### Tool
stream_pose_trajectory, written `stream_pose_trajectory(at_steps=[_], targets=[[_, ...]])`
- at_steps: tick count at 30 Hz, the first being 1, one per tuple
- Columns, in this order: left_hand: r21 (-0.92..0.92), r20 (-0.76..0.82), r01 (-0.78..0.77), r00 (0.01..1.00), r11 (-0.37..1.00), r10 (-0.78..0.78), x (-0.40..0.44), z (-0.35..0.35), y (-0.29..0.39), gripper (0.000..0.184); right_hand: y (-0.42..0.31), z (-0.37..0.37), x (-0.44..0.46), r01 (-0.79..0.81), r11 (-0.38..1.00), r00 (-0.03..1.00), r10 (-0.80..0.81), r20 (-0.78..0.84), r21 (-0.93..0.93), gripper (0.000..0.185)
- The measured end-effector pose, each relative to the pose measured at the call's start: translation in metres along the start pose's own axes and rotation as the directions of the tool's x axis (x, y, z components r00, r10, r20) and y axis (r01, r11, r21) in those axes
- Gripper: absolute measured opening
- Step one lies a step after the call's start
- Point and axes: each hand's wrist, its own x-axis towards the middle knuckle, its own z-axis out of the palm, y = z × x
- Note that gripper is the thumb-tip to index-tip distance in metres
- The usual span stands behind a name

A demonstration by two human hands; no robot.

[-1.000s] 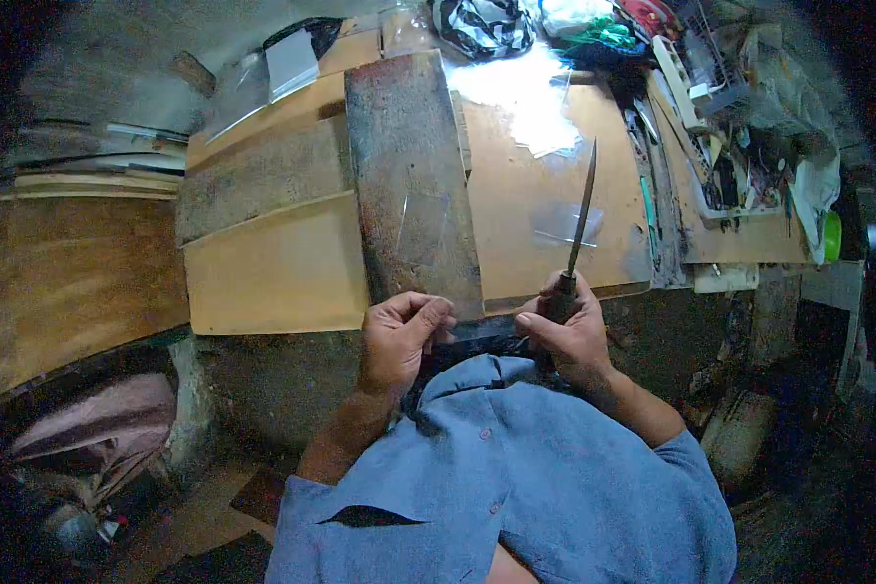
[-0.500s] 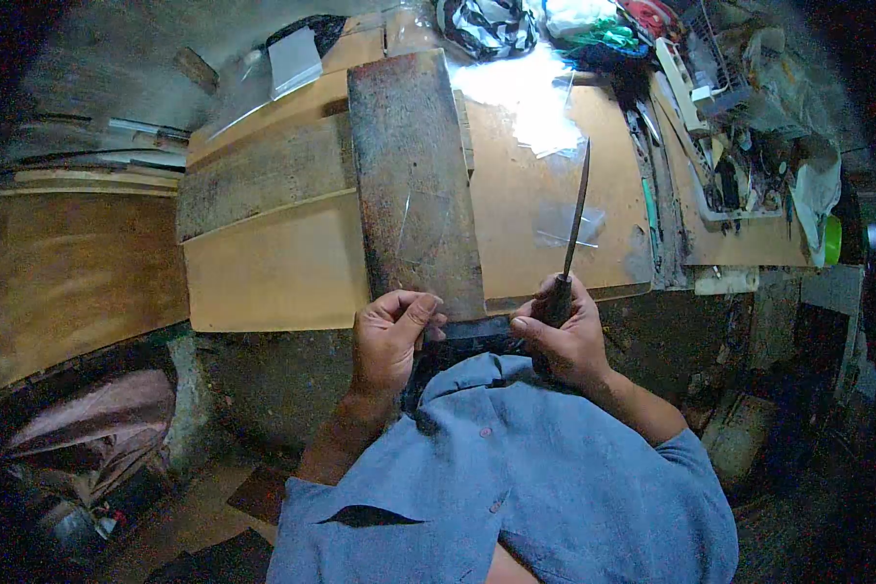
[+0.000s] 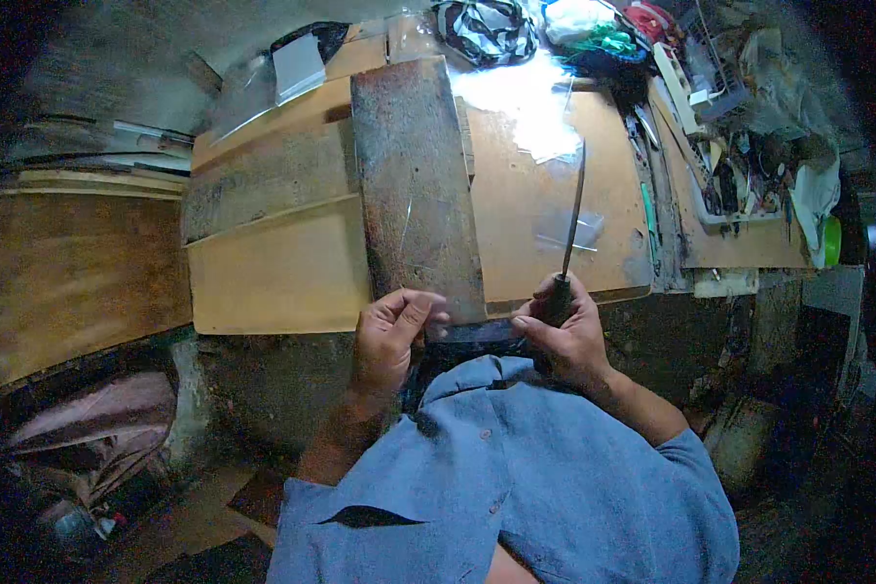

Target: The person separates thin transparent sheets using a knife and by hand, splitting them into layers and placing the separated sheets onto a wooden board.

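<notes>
My right hand (image 3: 576, 336) is closed round the dark handle of a long thin file-like tool (image 3: 579, 209). Its narrow, slightly curved blade points up and away over the table; whether it is a file or a blade I cannot tell. My left hand (image 3: 391, 329) is at the near end of a worn, dark-stained wooden board (image 3: 414, 156), thumb and fingers pinched together. Anything between those fingers is too small or hidden to make out. On the board's near half lies a clear plastic piece (image 3: 423, 229), faintly visible by its bright edge.
The board rests across a tan tabletop (image 3: 277, 277). A clear plastic packet (image 3: 569, 232) lies right of it. At the right edge stands a tray (image 3: 740, 209) of tools. Bags (image 3: 487, 29) are piled at the back under bright light. A wooden panel (image 3: 78, 273) stands left.
Both hands stay nearly in place. The tool's blade has shifted very slightly left, and the left fingers have moved a little and look blurred.
</notes>
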Motion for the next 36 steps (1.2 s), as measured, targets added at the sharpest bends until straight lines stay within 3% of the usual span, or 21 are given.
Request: stream_pose_trajectory(at_steps=[2, 4, 5, 7, 9, 12, 19, 21, 24, 27, 33, 36], targets=[[0.000, 0.048, 0.004, 0.999, 1.000, -0.004, 0.005, 0.000, 0.004, 0.015, -0.004, 0.001, 0.002, -0.015, 0.997, 0.998, 0.020, 0.065, -0.076, 0.034], [0.223, 0.218, -0.057, 0.976, 0.973, 0.008, 0.013, -0.001, 0.007, 0.016, -0.006, 0.000, 0.003, 0.002, 0.993, 0.994, 0.011, 0.112, -0.119, 0.034], [0.223, 0.219, -0.060, 0.976, 0.973, 0.010, 0.014, -0.001, 0.009, 0.016, -0.007, -0.001, 0.003, 0.018, 0.987, 0.988, 0.007, 0.156, -0.161, 0.034], [0.423, 0.393, -0.047, 0.909, 0.905, -0.136, 0.014, 0.001, 0.015, 0.019, -0.008, -0.002, 0.004, 0.031, 0.978, 0.986, 0.003, 0.165, -0.205, 0.035], [0.403, 0.388, 0.008, 0.904, 0.915, -0.179, 0.013, 0.008, 0.016, 0.019, -0.007, -0.003, 0.007, 0.044, 0.968, 0.985, 0.000, 0.175, -0.247, 0.036], [0.381, 0.366, 0.063, 0.906, 0.922, -0.213, 0.014, 0.009, 0.005, 0.015, -0.006, -0.007, 0.012, 0.049, 0.987, 0.989, -0.027, 0.143, -0.152, 0.036], [0.362, 0.329, 0.112, 0.914, 0.926, -0.239, 0.005, 0.025, -0.008, 0.015, -0.023, -0.010, 0.037, 0.099, 0.938, 0.994, -0.080, 0.072, -0.333, 0.030], [0.290, 0.288, 0.139, 0.931, 0.947, -0.225, 0.004, 0.030, -0.010, 0.015, -0.024, -0.006, 0.041, 0.015, 0.993, 0.998, -0.008, 0.055, -0.120, 0.026], [0.197, 0.142, 0.172, 0.969, 0.965, -0.201, 0.002, 0.034, -0.014, 0.014, -0.026, -0.002, 0.044, 0.015, 0.993, 0.999, -0.020, -0.044, -0.119, 0.026], [0.094, 0.109, 0.131, 0.984, 0.987, -0.141, 0.003, 0.030, -0.016, 0.013, -0.026, -0.006, 0.038, -0.033, 0.997, 0.995, 0.025, -0.100, -0.077, 0.023], [0.076, 0.068, 0.086, 0.993, 0.993, -0.092, 0.002, 0.023, -0.018, 0.012, 0.002, -0.018, 0.021, -0.079, 0.997, 0.993, 0.078, -0.088, -0.005, 0.017], [0.123, 0.053, 0.131, 0.989, 0.984, -0.138, 0.002, 0.024, -0.014, 0.012, 0.001, -0.016, 0.016, -0.133, 0.991, 0.989, 0.131, -0.069, -0.020, 0.018]])
